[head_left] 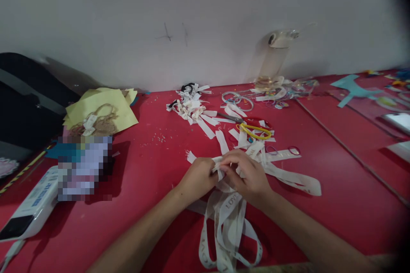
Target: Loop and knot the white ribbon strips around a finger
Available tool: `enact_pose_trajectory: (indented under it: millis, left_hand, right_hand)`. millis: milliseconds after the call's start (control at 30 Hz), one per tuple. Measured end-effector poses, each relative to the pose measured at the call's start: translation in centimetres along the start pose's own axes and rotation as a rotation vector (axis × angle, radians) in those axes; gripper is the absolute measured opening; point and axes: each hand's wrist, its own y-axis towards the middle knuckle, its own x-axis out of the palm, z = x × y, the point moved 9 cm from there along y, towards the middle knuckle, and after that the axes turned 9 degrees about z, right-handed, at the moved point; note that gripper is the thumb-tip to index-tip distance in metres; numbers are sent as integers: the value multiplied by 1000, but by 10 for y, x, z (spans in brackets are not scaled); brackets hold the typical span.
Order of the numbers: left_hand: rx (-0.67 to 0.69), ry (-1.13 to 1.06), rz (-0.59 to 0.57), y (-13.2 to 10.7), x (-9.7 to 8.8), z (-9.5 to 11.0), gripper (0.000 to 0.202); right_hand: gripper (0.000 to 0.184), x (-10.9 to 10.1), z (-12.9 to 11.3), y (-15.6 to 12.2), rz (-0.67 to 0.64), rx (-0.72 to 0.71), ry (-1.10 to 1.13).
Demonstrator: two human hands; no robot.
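Both of my hands meet at the middle of the red table, fingers pinched on a white ribbon (219, 174). My left hand (199, 180) is closed on it from the left, its fingertips partly hidden. From the right, my right hand (248, 175) pinches the same bit between thumb and forefinger. Below the hands hangs a looped length of printed ribbon (232, 204) with lettering on it. More ribbon strips (297, 179) spread to the right. Just beyond my hands lie scissors (256, 131) with yellow and red handles. Farther back is a pile of white ribbon bows (192, 108).
A clear bottle (273, 62) stands against the wall, near clear rings (237, 100). Yellow paper sheets (124, 113) with twine, a white box-shaped device (35, 204) and a dark bag (25, 98) are at left. Blue paper (352, 87) lies at right on the red table (144, 170).
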Motion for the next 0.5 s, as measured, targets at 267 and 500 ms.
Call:
enact_pose_trajectory:
  millis: [267, 500]
  left_hand:
    - [-72, 8, 38, 1, -6, -10, 11]
    - [5, 107, 20, -1, 1, 1, 11]
  right_hand:
    - [22, 9, 2, 1, -51, 96, 45]
    - [14, -3, 2, -3, 81, 147, 120]
